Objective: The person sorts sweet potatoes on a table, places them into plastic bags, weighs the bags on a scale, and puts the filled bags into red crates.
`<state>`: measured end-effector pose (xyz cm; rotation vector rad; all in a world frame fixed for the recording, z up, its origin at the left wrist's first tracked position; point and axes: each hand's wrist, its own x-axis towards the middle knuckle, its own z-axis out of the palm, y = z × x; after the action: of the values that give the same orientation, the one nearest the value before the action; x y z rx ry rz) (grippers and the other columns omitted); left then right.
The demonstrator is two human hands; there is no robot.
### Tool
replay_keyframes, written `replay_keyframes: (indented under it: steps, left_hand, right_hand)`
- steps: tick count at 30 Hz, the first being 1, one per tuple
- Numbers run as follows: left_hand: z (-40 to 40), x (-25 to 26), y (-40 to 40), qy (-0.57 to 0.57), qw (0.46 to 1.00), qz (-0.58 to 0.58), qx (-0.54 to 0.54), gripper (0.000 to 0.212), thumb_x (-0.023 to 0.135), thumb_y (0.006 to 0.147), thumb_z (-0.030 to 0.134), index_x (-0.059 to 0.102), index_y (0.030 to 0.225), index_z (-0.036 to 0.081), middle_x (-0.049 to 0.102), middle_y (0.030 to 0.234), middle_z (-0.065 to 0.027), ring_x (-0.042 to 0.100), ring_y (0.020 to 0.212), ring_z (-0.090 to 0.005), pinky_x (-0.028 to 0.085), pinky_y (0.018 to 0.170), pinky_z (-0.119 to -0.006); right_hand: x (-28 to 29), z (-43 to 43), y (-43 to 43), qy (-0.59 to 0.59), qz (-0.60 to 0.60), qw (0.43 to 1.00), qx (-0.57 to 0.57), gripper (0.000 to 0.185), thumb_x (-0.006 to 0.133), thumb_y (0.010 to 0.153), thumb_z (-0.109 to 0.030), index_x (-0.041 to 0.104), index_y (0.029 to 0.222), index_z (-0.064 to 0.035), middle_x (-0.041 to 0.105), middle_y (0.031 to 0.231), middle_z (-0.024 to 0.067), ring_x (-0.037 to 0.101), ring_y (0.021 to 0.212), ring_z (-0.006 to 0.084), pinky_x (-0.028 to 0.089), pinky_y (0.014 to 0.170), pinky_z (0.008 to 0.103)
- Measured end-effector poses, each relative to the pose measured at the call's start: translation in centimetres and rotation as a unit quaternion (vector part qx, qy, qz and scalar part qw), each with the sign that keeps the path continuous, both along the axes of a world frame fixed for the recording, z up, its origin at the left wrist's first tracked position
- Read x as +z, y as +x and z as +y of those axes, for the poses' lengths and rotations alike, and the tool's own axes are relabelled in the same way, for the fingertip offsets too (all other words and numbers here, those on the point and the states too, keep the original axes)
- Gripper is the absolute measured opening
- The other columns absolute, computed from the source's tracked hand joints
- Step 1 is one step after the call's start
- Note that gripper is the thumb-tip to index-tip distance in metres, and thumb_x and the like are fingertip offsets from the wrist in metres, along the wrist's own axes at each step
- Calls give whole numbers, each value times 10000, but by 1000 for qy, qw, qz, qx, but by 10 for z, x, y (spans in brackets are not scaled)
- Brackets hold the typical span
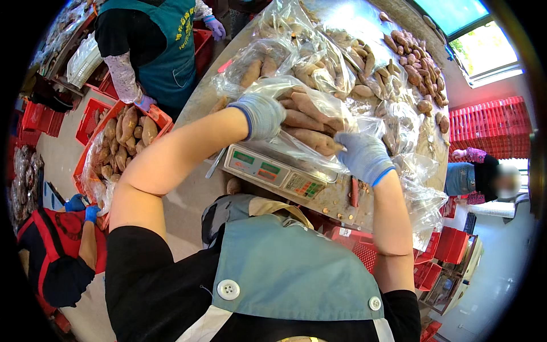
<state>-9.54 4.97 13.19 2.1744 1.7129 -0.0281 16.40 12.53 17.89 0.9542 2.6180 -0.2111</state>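
Note:
A clear plastic bag of sweet potatoes (304, 112) lies over a digital weighing scale (273, 169) at the table's near edge. My left hand (261, 116), in a grey knit glove, grips the bag's left side. At its lower right corner my right hand (363, 156), gloved alike, has its fingers closed on the plastic beside the tip of a sweet potato. Both sets of fingertips are partly hidden. A red-handled tool (354, 192) rests on the table just below my right hand. Behind the bag lie more bagged sweet potatoes (318, 70).
Loose sweet potatoes (416, 64) are heaped at the table's far right. Crumpled clear bags (416, 184) hang by the right edge. A co-worker in a green apron (171, 55) stands left, by a red crate (164, 122) of sweet potatoes; another bends over its lower end. Red crates (352, 246) stand below the table.

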Motion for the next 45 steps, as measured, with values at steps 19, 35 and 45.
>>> replay_keyframes:
  steps: [19, 35, 45]
  left_hand:
    - [-124, 9, -185, 135, 841, -321, 413, 517, 729, 877, 366, 656, 1240, 5, 718, 987, -84, 651, 941, -173, 511, 833, -317]
    - [-148, -219, -158, 149, 770, -272, 558, 540, 778, 839, 348, 656, 1256, 29, 696, 1158, -188, 666, 1060, -312, 502, 948, -372]
    - [-5, 25, -39, 307, 886, -317, -144, 180, 705, 852, 186, 708, 959, 42, 711, 1024, -141, 660, 995, -343, 514, 861, -420]
  right_hand:
    - [32, -18, 26, -110, 407, 880, -219, 371, 679, 939, -101, 626, 1299, -28, 666, 894, 32, 586, 755, 94, 502, 725, 255]
    - [28, 13, 58, 103, 508, 848, -112, 930, 766, 898, -249, 182, 1572, 16, 299, 1596, 186, 288, 1479, 269, 261, 1201, 405]
    - [-19, 12, -21, 89, 239, 950, -180, 730, 814, 796, -161, 433, 1408, -47, 692, 1113, 145, 668, 1027, 221, 518, 924, 318]
